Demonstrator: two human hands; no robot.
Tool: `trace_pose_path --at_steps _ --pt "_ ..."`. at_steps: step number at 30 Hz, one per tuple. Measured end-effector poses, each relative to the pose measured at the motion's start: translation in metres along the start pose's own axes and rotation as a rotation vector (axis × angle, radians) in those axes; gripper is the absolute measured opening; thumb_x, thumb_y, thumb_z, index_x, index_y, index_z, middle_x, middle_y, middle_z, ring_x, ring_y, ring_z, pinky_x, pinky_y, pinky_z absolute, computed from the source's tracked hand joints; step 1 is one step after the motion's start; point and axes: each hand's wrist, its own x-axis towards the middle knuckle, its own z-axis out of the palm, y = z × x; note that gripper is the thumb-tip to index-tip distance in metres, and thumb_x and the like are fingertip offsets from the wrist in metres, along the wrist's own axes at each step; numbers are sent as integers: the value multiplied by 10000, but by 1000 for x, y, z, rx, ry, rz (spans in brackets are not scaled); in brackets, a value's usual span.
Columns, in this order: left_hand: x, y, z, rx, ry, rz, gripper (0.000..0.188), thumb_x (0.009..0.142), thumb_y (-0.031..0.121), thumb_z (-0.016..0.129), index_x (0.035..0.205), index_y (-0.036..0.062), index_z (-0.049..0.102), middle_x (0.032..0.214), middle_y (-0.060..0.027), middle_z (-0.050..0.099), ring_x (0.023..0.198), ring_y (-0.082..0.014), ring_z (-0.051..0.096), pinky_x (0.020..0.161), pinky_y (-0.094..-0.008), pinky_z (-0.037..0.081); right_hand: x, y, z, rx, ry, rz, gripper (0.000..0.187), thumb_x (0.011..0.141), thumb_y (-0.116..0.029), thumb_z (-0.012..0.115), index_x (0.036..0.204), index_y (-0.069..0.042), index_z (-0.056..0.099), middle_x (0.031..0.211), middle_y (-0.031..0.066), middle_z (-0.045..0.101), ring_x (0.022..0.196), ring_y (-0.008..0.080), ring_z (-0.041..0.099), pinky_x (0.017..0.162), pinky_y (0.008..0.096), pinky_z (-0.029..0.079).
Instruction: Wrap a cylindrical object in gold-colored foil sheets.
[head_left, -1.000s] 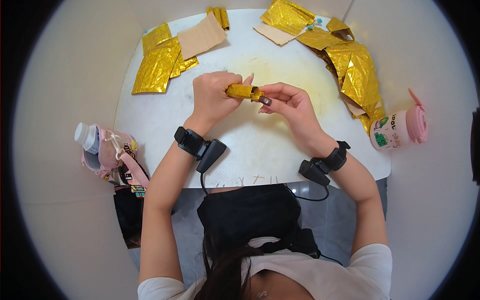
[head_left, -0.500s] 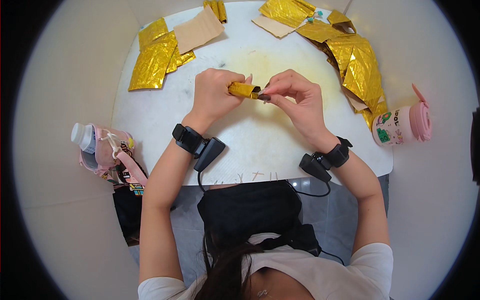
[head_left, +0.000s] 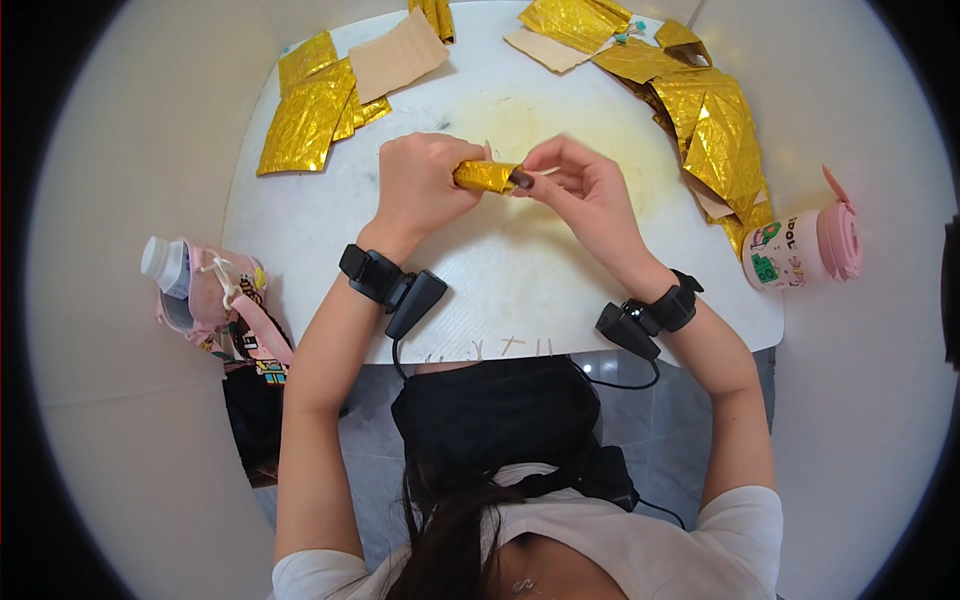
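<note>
My left hand [head_left: 420, 182] is closed round a small rolled tube of gold foil paper [head_left: 486, 177], held above the middle of the white table. The tube's end sticks out to the right of the fist. At that end, the thumb and fingers of my right hand [head_left: 598, 208] pinch the rim, with the dark-nailed thumb at the opening. What lies inside the tube is hidden. Both wrists wear black strapped devices, the left one [head_left: 385, 285] and the right one [head_left: 648, 317], each with a cable.
Gold foil sheets [head_left: 305, 120] and a tan paper sheet [head_left: 400, 55] lie at the far left of the table. More gold pieces [head_left: 722, 140] pile up at the far right. A pink cup [head_left: 800, 250] lies at the right edge; a pink bag [head_left: 215, 290] holds a white-capped bottle [head_left: 165, 262] on the left.
My right thumb and fingers have shifted slightly on the tube's open end, and the fingers have lifted a little. Both hands have drifted slightly left, with the tube still in the left fist.
</note>
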Motion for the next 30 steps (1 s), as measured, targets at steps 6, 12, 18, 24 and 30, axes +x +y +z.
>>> trace_pose_path --at_steps 6,12,18,24,30 --pt "2 -2 -6 80 -19 57 145 580 139 686 721 169 701 583 -32 593 559 -219 594 484 -328 429 0 7 -2 13 -120 108 271 920 -157 602 1090 49 651 901 91 698 858 109 652 757 233 511" --pt "3 5 -6 112 50 162 73 645 144 715 715 141 692 578 -37 581 535 -213 572 479 -328 410 0 5 -3 -53 -60 142 229 904 -112 595 1044 51 674 874 87 701 806 114 657 743 233 515" --pt "4 15 -12 167 -69 117 240 665 199 760 888 158 682 671 -15 638 591 -201 608 507 -297 446 0 3 -7 -157 27 81 169 846 -88 641 930 42 712 773 70 701 715 87 637 669 216 501" --pt "8 16 -19 10 6 293 336 650 165 790 959 140 660 839 -24 688 712 -193 658 596 -283 503 2 -1 -14 -141 108 29 145 819 -87 670 876 35 723 754 60 702 697 68 620 653 210 494" --pt "8 2 -11 -40 181 382 273 644 108 752 900 139 662 873 26 682 696 -158 644 567 -259 495 2 -9 -11 -288 135 -61 155 832 -102 666 898 25 724 801 68 711 702 92 634 668 226 503"
